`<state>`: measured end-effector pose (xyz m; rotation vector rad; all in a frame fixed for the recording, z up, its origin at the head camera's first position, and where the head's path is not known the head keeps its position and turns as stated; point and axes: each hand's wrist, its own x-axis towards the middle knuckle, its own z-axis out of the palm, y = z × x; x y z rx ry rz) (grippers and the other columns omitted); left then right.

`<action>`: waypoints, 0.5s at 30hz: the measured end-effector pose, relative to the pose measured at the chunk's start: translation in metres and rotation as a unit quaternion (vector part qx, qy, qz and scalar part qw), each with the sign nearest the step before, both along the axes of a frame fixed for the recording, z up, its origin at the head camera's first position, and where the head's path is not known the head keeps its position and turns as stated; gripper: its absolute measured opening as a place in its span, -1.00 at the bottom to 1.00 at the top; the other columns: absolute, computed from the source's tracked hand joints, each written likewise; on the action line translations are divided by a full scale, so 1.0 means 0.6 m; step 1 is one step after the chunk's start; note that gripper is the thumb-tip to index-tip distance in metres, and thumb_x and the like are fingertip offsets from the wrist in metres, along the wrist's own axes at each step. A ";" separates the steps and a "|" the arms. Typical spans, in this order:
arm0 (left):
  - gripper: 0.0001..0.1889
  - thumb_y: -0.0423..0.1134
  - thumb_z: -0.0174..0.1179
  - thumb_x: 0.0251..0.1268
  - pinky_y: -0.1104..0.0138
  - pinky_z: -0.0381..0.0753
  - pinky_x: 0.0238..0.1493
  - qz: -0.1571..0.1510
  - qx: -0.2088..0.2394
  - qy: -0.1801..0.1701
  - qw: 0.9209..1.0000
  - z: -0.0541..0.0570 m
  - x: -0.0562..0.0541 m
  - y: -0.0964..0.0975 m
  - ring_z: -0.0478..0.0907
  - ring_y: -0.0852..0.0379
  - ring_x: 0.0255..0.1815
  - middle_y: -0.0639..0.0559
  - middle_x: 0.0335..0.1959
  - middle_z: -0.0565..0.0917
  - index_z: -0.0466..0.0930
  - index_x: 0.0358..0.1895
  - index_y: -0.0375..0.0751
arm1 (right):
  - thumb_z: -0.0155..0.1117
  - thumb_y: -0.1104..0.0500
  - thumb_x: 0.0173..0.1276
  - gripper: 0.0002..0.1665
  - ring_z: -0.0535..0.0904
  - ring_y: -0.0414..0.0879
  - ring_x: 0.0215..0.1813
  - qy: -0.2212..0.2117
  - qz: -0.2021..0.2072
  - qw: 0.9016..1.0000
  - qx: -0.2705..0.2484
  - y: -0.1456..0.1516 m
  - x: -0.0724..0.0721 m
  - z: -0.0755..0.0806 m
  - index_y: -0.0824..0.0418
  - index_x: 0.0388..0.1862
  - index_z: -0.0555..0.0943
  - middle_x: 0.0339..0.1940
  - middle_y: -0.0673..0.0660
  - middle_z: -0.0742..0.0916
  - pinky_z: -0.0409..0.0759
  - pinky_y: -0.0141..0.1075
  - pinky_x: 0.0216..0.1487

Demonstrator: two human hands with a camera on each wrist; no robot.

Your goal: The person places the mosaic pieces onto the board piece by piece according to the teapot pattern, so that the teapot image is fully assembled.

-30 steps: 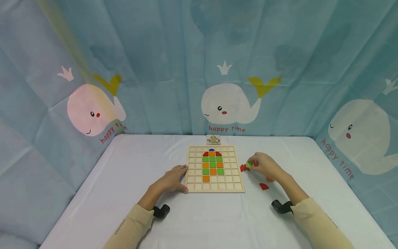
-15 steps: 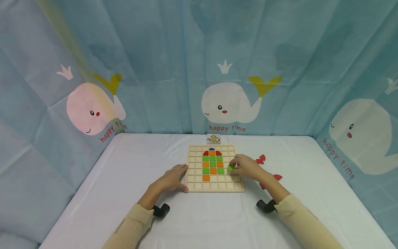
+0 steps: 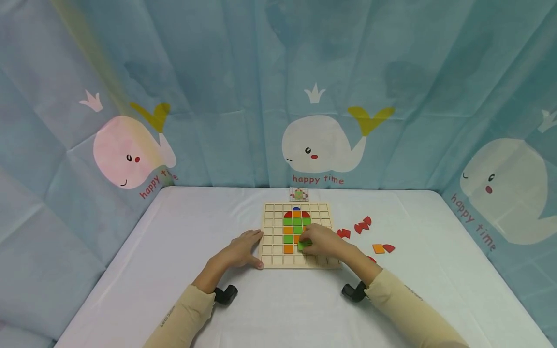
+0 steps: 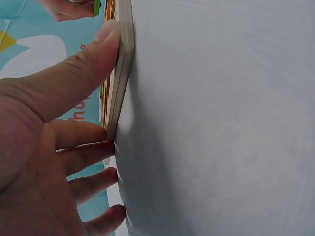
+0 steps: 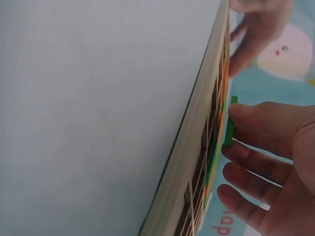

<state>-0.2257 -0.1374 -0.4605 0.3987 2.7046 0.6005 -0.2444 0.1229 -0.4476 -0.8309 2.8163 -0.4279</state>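
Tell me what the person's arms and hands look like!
The left sleeve and right sleeve are beige and end on the forearms, each with dark writing too small for me to read. One black, bent piece sticks out by each sleeve's end. The left hand and right hand wear no gloves.

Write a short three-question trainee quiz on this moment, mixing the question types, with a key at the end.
1. True or false: the left hand touches the pale wooden grid board.

2. Multiple choice: where is the green square tile nearest the right hand?
A) Lying flat in the board's corner cell
B) Pinched by that hand
C) Lying loose beyond the board's left edge

3. Fill in the blank: on the white table, the loose orange square tile lies beside a ____ fan-shaped piece.

Key: 1. True. 2. B. 3. Red.
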 end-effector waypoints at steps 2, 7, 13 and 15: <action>0.04 -0.08 0.54 -0.13 -0.17 0.08 0.49 0.000 0.004 -0.002 1.000 0.001 0.001 0.000 0.03 -0.21 0.58 -0.19 0.53 0.22 0.19 0.47 -0.29 | 0.47 0.06 0.18 -0.69 0.49 -0.19 -0.17 0.004 0.010 1.000 0.007 -0.004 0.001 -0.001 0.13 -0.10 0.76 -0.22 -0.03 0.69 0.61 -0.28 -0.02; 0.03 -0.08 0.53 -0.12 -0.17 0.09 0.49 -0.002 0.001 0.001 1.000 0.003 0.001 0.000 0.03 -0.21 0.58 -0.19 0.53 0.21 0.19 0.48 -0.29 | 0.48 0.07 0.17 -0.70 0.48 -0.20 -0.19 0.017 0.027 0.999 0.006 -0.011 0.003 -0.001 0.13 -0.12 0.76 -0.25 -0.04 0.67 0.59 -0.31 -0.05; 0.02 -0.10 0.54 -0.12 -0.18 0.09 0.48 -0.003 0.003 0.003 1.000 0.006 0.002 0.001 0.04 -0.22 0.57 -0.21 0.52 0.22 0.20 0.47 -0.31 | 0.47 0.11 0.17 -0.75 0.52 -0.20 -0.16 0.023 0.033 0.999 -0.002 -0.014 0.004 -0.003 0.13 -0.17 0.77 -0.24 -0.04 0.69 0.60 -0.28 0.00; 0.02 -0.10 0.54 -0.12 -0.17 0.09 0.49 -0.001 0.003 0.002 1.000 0.005 0.001 0.001 0.03 -0.21 0.58 -0.20 0.52 0.22 0.20 0.47 -0.30 | 0.47 0.11 0.17 -0.76 0.50 -0.21 -0.19 0.027 0.037 0.999 -0.001 -0.015 0.004 -0.005 0.13 -0.17 0.78 -0.26 -0.04 0.69 0.60 -0.31 -0.03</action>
